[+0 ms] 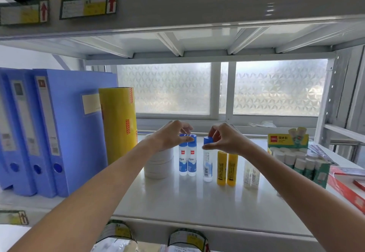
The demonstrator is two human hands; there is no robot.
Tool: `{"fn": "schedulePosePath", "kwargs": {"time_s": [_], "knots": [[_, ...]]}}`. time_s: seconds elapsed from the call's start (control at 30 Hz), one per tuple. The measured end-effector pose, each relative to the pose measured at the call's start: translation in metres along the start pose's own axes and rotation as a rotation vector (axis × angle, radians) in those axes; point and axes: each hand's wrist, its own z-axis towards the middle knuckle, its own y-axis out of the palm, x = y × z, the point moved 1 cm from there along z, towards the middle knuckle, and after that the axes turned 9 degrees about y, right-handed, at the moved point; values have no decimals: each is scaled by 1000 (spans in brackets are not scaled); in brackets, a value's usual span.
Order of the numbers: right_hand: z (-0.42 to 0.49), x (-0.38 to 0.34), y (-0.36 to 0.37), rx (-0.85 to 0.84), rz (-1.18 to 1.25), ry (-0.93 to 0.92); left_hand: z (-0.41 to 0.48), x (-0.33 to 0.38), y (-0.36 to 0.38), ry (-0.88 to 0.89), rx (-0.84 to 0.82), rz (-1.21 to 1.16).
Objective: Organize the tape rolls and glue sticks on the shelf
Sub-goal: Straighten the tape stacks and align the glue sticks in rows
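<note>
Two blue-capped glue sticks (187, 160) stand side by side on the white shelf (189, 198). My left hand (171, 135) pinches their caps from above. A third blue-capped glue stick (207, 164) stands just to the right, with my right hand (223, 139) gripping its cap. Two yellow glue sticks (226, 168) stand upright further right, then a clear-bodied pair (251, 174). A stack of white tape rolls (158, 164) sits left of the blue sticks, partly hidden behind my left wrist. A tall yellow tape roll (118, 123) stands at the left.
Blue binders (59, 129) fill the shelf's left side. An open green box of white-capped glue sticks (296, 159) sits at the right, with a red box (347, 184) beyond it. An upper shelf (177, 14) hangs overhead. A frosted window is behind.
</note>
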Motion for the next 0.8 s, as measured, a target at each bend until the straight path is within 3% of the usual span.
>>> {"fn": "schedulePosePath", "kwargs": {"time_s": [0.33,0.5,0.67,0.8], "knots": [[15,0,9,-135,189,-23,8,8,9,32,31,25],[14,0,12,3,187,-14,8,6,9,31,42,24],[16,4,11,-143,268,14,7,5,10,38,48,35],[14,4,16,-28,136,-9,7,6,11,35,48,44]]}}
